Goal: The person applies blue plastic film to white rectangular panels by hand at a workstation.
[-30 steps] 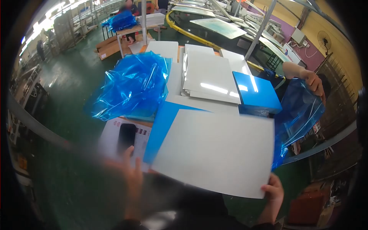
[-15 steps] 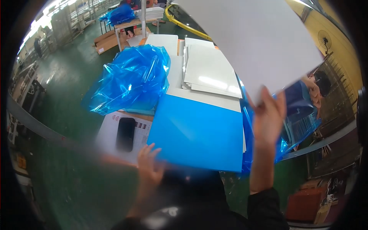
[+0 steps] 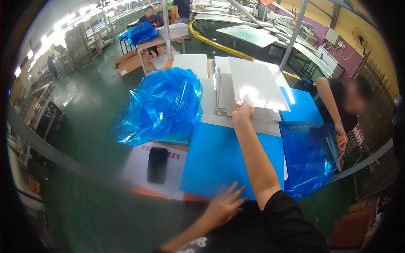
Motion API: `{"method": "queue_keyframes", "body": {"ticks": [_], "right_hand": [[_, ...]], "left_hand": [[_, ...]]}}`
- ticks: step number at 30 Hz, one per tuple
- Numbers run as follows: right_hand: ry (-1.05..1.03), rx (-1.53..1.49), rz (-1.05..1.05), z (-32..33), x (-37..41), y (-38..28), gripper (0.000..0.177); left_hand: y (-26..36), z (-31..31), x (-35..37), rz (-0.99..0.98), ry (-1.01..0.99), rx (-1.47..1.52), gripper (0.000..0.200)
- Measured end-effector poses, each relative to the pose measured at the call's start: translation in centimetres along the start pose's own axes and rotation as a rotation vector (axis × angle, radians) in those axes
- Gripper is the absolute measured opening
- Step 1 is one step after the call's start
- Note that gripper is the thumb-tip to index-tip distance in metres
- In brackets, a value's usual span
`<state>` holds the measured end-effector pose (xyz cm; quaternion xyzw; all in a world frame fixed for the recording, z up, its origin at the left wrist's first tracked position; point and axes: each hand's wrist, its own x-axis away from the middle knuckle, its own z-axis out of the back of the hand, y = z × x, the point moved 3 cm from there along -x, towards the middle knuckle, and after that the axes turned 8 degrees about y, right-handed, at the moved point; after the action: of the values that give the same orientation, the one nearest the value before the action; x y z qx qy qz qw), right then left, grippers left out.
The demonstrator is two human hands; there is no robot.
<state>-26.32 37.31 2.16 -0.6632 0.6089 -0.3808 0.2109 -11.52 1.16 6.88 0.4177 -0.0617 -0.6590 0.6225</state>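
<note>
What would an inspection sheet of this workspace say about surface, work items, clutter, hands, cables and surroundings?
Surface: table, orange edge showing.
Work items: white sheet over stacked sheets; blue sheet nearer.
Clutter: crumpled blue film; phone on printed paper.
Hands: right hand grips white sheet; left hand open, by blue sheet's near edge.
Cables: one by wall box; elsewhere, nothing seen.
Surroundings: co-worker's hand at right; wall fan.

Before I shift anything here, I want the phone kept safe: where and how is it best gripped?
Probably by its two long edges, with the left hand coming from above: the phone lies flat and uncovered on the printed sheet, and its narrow width suits a thumb-and-finger pinch.
</note>
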Motion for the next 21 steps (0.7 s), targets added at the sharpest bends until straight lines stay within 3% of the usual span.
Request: {"method": "queue_keyframes", "body": {"ticks": [2, 11, 14, 16, 21], "right_hand": [[0.156, -0.231, -0.245, -1.6, 5.2, -3.3, 0.042], [0.181, -0.072, -0.337, -1.9, 7.5, -4.0, 0.045], [-0.216, -0.073, -0.622, 0.0, 4.9, -2.8, 0.057], [-0.363, -0.046, -0.752, 0.4, 6.2, -5.1, 0.073], [-0.508, 0.060, -1.022, 1.5, 6.8, -10.5, 0.085]], "left_hand": [[0.6, 0.0, -0.6, -0.002, -0.017, 0.019, 0.046], [0.9, -1.9, -0.4, 0.038, -0.077, -0.141, 0.043], [0.8, -2.7, -0.6, 0.087, -0.114, -0.206, 0.040], [1.2, -2.6, -1.1, 0.090, -0.104, -0.221, 0.039], [2.2, -2.5, -3.4, 0.082, -0.070, -0.190, 0.040]]}}
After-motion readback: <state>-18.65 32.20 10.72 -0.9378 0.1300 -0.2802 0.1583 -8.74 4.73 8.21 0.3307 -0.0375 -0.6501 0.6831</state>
